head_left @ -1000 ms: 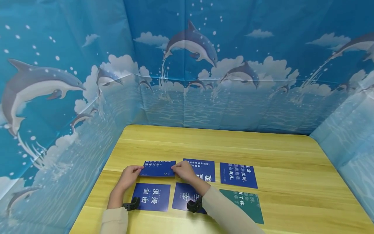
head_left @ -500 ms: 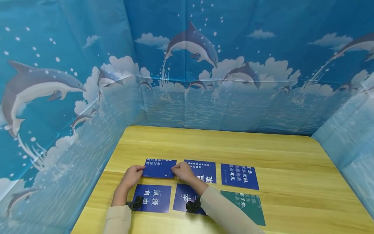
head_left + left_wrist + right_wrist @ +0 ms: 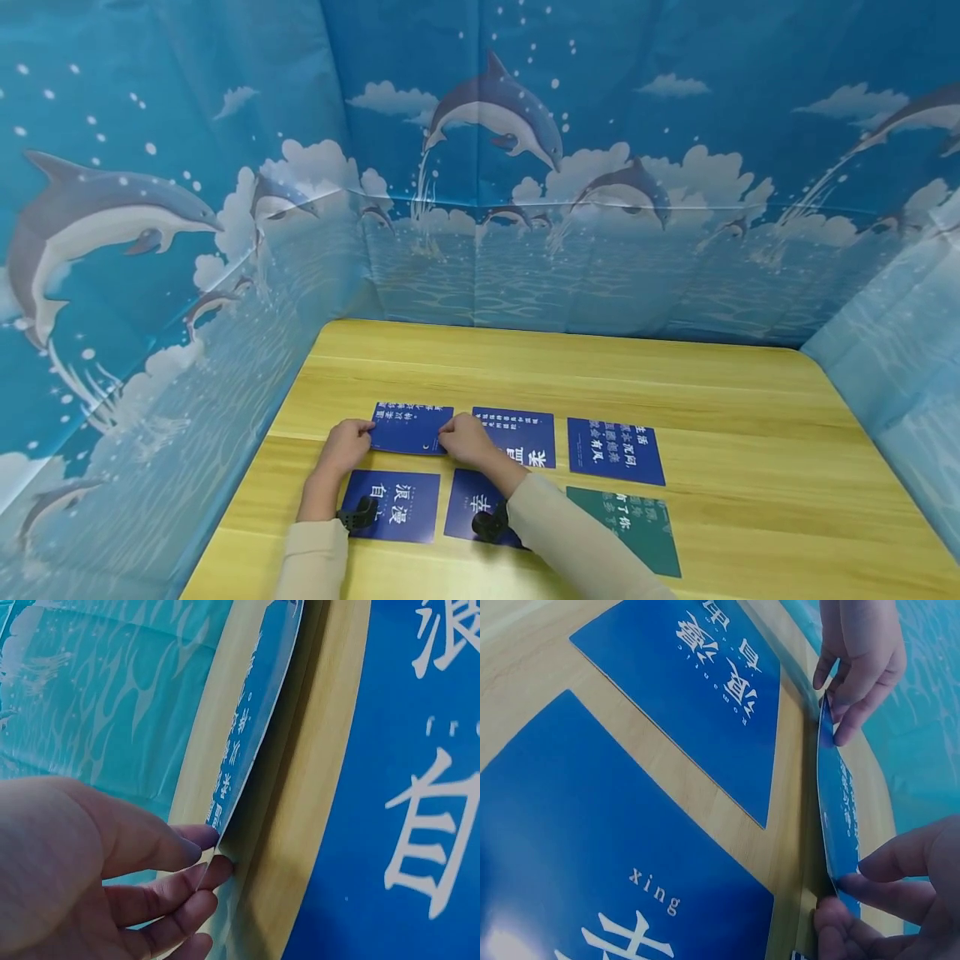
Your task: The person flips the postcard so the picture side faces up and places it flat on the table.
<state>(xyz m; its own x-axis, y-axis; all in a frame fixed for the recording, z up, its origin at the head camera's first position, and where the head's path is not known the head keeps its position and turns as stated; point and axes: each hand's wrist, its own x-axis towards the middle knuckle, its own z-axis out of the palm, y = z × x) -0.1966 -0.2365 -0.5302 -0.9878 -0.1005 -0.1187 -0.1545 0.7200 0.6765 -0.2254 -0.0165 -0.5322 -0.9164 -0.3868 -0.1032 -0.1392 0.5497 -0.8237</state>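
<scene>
A dark blue card (image 3: 411,431) with white Chinese characters is held by both hands at the back left of a group of cards. My left hand (image 3: 348,446) pinches its left edge between thumb and fingers, as the left wrist view shows. On the opposite side my right hand (image 3: 467,440) pinches the right edge. Seen from the right wrist, the card (image 3: 834,795) stands tilted, its near edge raised off the table. In front of it lies another blue card (image 3: 397,508), partly covered by the left wrist's black camera mount (image 3: 362,513).
Flat on the wood-grain table (image 3: 735,433) lie a blue card (image 3: 525,429) beside the right hand, another blue card (image 3: 617,452) farther right, a green card (image 3: 637,529), and a blue card (image 3: 467,508) partly under the right wrist. A dolphin-print curtain (image 3: 600,275) encloses the table.
Both hands have shifted the held card slightly away and to the right. More of its printed face shows now. The other cards keep their places.
</scene>
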